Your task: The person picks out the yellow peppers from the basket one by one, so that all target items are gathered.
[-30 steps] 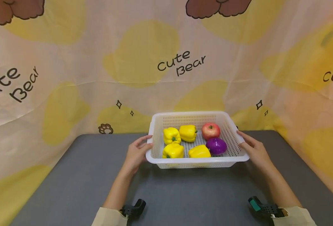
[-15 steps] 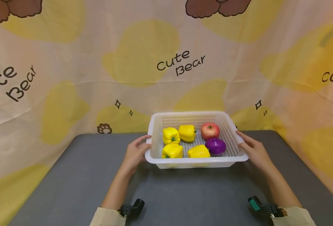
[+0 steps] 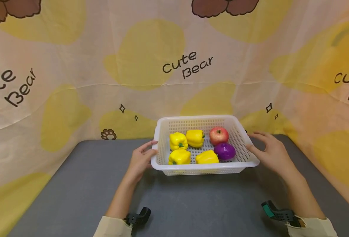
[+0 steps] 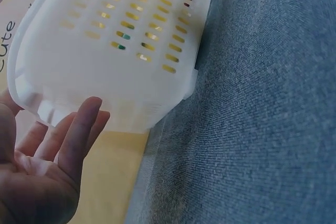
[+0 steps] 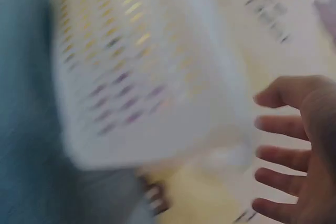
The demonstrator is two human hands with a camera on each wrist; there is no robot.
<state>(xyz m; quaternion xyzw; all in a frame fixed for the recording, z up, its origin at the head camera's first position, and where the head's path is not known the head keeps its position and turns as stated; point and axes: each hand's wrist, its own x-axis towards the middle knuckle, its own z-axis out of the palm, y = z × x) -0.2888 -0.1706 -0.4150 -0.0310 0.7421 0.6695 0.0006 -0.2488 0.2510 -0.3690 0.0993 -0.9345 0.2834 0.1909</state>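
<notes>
A white perforated plastic basket (image 3: pixel 204 167) stands on the grey table. Inside lie several yellow bell peppers (image 3: pixel 179 157), a red apple (image 3: pixel 219 135) and a glossy purple oval item (image 3: pixel 225 151) whose kind I cannot tell. My left hand (image 3: pixel 140 160) holds the basket's left end; in the left wrist view the thumb is at the rim and the fingers (image 4: pixel 79 135) reach beneath it against the side. Off the right end, my right hand (image 3: pixel 273 154) has its fingers spread. The right wrist view, blurred, shows a gap between those fingertips (image 5: pixel 262 153) and the basket.
The grey table (image 3: pixel 204 204) extends in front of the basket and to both sides. A printed cloth backdrop (image 3: pixel 150 59) hangs close behind the table's far edge. Each wrist wears a black strap (image 3: pixel 278 214).
My right hand has let go of the basket's right end and moved slightly outward, its fingers opening. The left hand keeps its hold. The basket shifts slightly in view along with the backdrop.
</notes>
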